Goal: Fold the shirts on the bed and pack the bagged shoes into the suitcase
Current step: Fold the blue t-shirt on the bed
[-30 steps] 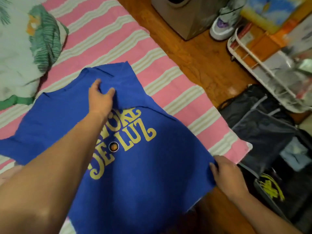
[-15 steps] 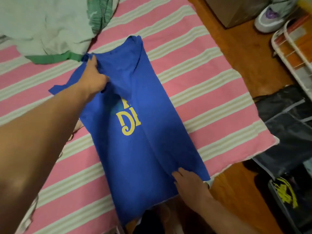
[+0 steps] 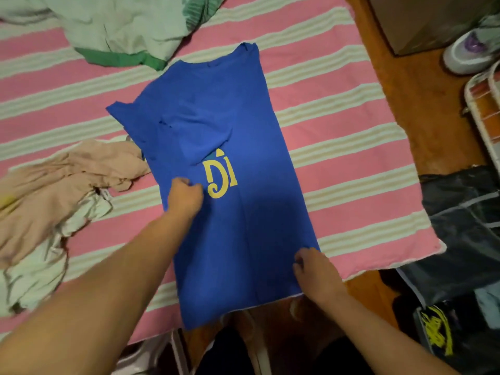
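A blue shirt (image 3: 243, 217) with yellow lettering lies on the pink-and-cream striped bed (image 3: 351, 158), its right side folded over the middle and a sleeve folded across the chest. My left hand (image 3: 185, 197) pinches the shirt's cloth near its left edge, just left of the letters. My right hand (image 3: 313, 269) grips the folded edge near the lower right hem. A dark open suitcase (image 3: 465, 239) lies on the floor to the right of the bed. No bagged shoes can be made out.
A crumpled peach and white pile of clothes (image 3: 54, 201) lies left of the shirt. A mint-green garment (image 3: 130, 25) sits at the bed's far side. On the wooden floor (image 3: 422, 115) are a white sneaker (image 3: 468, 50), a box and a white wire rack (image 3: 484, 109).
My left hand left the shoulder area and moved down to the shirt's left edge by the letters. The sleeve now lies folded across the chest. My right hand stays at the lower hem.
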Tool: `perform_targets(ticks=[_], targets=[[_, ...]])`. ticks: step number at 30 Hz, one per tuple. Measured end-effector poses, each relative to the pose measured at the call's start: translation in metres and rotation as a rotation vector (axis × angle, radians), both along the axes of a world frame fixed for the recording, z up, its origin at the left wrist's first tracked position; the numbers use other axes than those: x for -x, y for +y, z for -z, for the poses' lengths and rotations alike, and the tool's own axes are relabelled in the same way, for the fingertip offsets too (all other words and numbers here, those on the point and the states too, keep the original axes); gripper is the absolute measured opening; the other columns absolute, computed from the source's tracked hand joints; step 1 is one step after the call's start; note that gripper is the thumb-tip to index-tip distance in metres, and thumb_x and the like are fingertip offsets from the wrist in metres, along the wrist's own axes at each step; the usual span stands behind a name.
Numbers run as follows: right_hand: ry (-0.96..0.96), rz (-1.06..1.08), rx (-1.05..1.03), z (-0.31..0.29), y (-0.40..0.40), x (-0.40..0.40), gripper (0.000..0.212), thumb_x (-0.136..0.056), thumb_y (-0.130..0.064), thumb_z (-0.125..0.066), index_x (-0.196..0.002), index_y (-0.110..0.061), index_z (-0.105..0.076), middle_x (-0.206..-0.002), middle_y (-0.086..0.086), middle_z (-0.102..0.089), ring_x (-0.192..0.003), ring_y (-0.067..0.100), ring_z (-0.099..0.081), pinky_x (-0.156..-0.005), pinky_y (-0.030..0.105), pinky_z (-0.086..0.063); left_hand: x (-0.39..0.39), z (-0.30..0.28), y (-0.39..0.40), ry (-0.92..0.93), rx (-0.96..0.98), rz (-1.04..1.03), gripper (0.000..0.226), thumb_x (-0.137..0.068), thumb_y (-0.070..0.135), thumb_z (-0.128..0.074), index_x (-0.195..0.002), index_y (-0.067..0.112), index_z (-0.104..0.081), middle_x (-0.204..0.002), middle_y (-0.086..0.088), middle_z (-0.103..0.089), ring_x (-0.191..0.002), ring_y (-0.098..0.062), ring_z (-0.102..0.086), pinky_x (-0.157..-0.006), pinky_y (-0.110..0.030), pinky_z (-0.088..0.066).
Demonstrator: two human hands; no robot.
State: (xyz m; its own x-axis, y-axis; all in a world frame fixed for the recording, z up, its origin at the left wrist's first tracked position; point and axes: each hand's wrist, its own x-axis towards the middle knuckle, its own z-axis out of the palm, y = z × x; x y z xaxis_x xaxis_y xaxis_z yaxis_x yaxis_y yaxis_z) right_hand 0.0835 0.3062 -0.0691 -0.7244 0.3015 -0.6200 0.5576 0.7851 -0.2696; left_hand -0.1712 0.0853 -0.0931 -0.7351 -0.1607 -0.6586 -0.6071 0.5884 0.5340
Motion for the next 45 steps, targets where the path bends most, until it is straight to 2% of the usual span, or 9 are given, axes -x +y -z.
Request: perform_targets(ticks=[5, 13, 15, 19, 24, 31, 36, 40, 45], targets=[[-0.168, 0.238, 0.092, 0.014, 0.059, 0.025, 0.022, -0.091, -0.030, -0.070, -0.096, -0.012, -0.059, -0.089, 0.007, -0.065, -0.081, 0.026, -0.062, -0.069, 0.033, -0.045, -0.183, 0.029, 0.020, -0.324, -0.037, 0.075, 0.028, -0.093, 0.037, -0.068, -0.078, 0.016, -0.060, -0.067, -0.004, -0.060, -0.075, -0.035, -0.068, -0.068, -0.042, -0.052], [-0.475, -0.506, 0.154, 0.023, 0.087, 0.043, 0.036, -0.095, -0.033, -0.060, -0.128, -0.017, -0.064, -0.128, 0.006, -0.066, -0.112, 0.025, -0.063, -0.094, 0.034, -0.050, -0.222, 0.018, 0.052, -0.533, 0.307, 0.503, 0.025, -0.094, 0.036, -0.057, -0.108, 0.017, -0.064, -0.119, -0.011, -0.069, -0.112, -0.032, -0.065, -0.091, -0.037, -0.052], [-0.499, -0.645, 0.169, 0.019, 0.099, 0.090, 0.034, -0.097, -0.028, -0.056, -0.128, -0.015, -0.062, -0.130, 0.008, -0.064, -0.110, 0.024, -0.061, -0.094, 0.033, -0.048, -0.183, 0.013, 0.059, -0.678, 0.216, 0.524, 0.029, -0.097, 0.035, -0.058, -0.108, 0.010, -0.067, -0.107, -0.015, -0.071, -0.098, -0.032, -0.069, -0.084, -0.037, -0.055], [-0.024, -0.496, -0.021, 0.025, 0.115, 0.233, 0.018, -0.098, -0.019, -0.048, -0.101, -0.008, -0.062, -0.105, 0.011, -0.065, -0.100, 0.033, -0.063, -0.074, 0.032, -0.045, -0.061, -0.002, 0.054, -0.380, 0.242, 0.215, 0.026, -0.096, 0.032, -0.053, -0.077, 0.013, -0.056, -0.072, -0.007, -0.062, -0.057, -0.024, -0.056, -0.056, -0.028, -0.042], [0.469, -0.475, -0.080, 0.025, 0.128, 0.410, 0.023, -0.090, -0.004, -0.048, -0.103, -0.009, -0.067, -0.105, 0.014, -0.064, -0.097, 0.038, -0.060, -0.076, 0.038, -0.046, 0.068, -0.001, 0.053, 0.169, 0.304, -0.141, 0.019, -0.097, 0.025, -0.053, -0.107, 0.008, -0.051, -0.109, -0.013, -0.057, -0.094, -0.033, -0.053, -0.075, -0.037, -0.037], [0.517, -0.790, -0.277, 0.068, 0.098, 0.538, 0.042, -0.096, -0.016, -0.052, -0.138, -0.017, -0.052, -0.134, 0.010, -0.054, -0.123, 0.039, -0.044, -0.101, 0.044, -0.038, 0.121, 0.056, 0.042, 0.161, 0.306, -0.414, 0.056, -0.098, 0.043, -0.056, -0.129, -0.002, -0.046, -0.130, -0.023, -0.054, -0.117, -0.046, -0.053, -0.091, -0.051, -0.047], [0.574, -0.810, -0.180, 0.072, 0.081, 0.566, 0.014, -0.095, -0.013, -0.054, -0.101, -0.014, -0.067, -0.107, 0.008, -0.066, -0.102, 0.034, -0.054, -0.086, 0.044, -0.045, 0.150, 0.057, 0.036, 0.213, 0.062, -0.539, 0.046, -0.094, 0.038, -0.065, -0.067, 0.007, -0.045, -0.059, -0.005, -0.040, -0.062, -0.032, -0.047, -0.056, -0.036, -0.035], [0.751, -0.735, -0.254, 0.083, 0.068, 0.559, 0.011, -0.089, -0.008, -0.057, -0.098, -0.010, -0.064, -0.100, 0.012, -0.059, -0.096, 0.037, -0.049, -0.077, 0.038, -0.033, 0.158, 0.050, 0.036, 0.138, -0.090, -0.608, 0.028, -0.092, 0.020, -0.068, -0.070, 0.015, -0.051, -0.075, -0.006, -0.056, -0.077, -0.027, -0.055, -0.079, -0.044, -0.053], [1.013, -0.803, -0.107, 0.091, 0.030, 0.496, 0.014, -0.082, 0.001, -0.058, -0.093, -0.007, -0.061, -0.093, 0.009, -0.053, -0.078, 0.029, -0.043, -0.066, 0.041, -0.037, 0.127, 0.047, 0.035, 0.241, -0.083, -0.629, 0.021, -0.098, 0.019, -0.058, -0.083, 0.013, -0.044, -0.076, -0.002, -0.049, -0.068, -0.019, -0.045, -0.060, -0.033, -0.036]])
